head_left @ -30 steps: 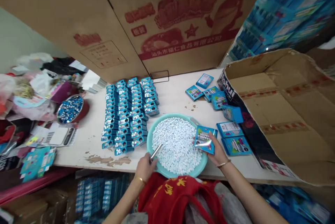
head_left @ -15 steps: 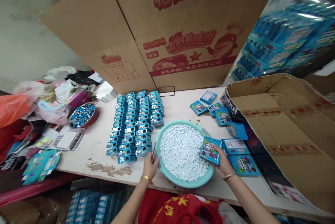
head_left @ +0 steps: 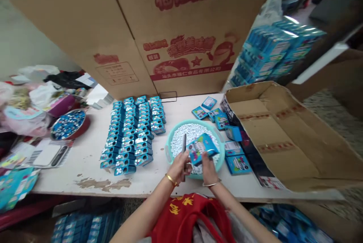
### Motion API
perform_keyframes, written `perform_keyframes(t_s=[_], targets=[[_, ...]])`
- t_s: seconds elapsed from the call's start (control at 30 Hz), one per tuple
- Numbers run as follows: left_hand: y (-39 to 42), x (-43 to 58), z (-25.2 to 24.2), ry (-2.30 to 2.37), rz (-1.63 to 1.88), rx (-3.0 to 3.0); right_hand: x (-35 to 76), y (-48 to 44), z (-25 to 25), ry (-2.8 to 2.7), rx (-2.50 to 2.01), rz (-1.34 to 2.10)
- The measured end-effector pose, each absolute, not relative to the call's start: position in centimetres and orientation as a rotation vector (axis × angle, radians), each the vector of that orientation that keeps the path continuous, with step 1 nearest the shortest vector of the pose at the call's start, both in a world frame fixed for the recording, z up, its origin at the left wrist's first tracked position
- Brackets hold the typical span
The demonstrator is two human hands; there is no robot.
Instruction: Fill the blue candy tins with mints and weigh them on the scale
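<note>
left hand (head_left: 180,168) closed round one slim grey metal tool (head_left: 184,143), right hand (head_left: 208,168) gripping one flat blue packet (head_left: 202,146) — over one round turquoise plastic bowl (head_left: 168,153); seven loose blue packets (head_left: 238,164), one to four o'clock; four blue-boxed rows (head_left: 130,137), ten.

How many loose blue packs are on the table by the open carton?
7 packs show: four clustered at the back, one beside the open carton, and two nearer the front, right of the basin. More may be hidden underneath.
</note>
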State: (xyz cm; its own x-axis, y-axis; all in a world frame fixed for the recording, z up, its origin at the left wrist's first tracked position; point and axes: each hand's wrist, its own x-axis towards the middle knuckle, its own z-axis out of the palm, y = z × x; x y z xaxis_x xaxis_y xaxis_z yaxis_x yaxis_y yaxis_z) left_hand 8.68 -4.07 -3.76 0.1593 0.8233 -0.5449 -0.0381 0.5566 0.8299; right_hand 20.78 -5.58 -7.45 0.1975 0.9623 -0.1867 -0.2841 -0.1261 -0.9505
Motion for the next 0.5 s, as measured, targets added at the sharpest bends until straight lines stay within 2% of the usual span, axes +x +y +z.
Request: perform_keyframes(t_s=[0.1,0.23,0.37,0.5], targets=[[-4.0,8.3,-2.9,1.241,0.745,0.688,21.7,-6.0,-6.3,-0.846,-1.060,1.441],[-2.0,6.6,-1.8,1.171,0.582,1.062,25.7,-5.9,-5.2,-0.896,-0.926,1.778],[-0.3,7.4,-2.5,1.067,0.435,1.416,29.0,-5.8,-6.4,-1.164,-1.150,1.698],[0.8,6.4,-3.9,1.368,0.292,1.844,31.6,-5.5,-9.5,-0.757,-1.233,1.566]])
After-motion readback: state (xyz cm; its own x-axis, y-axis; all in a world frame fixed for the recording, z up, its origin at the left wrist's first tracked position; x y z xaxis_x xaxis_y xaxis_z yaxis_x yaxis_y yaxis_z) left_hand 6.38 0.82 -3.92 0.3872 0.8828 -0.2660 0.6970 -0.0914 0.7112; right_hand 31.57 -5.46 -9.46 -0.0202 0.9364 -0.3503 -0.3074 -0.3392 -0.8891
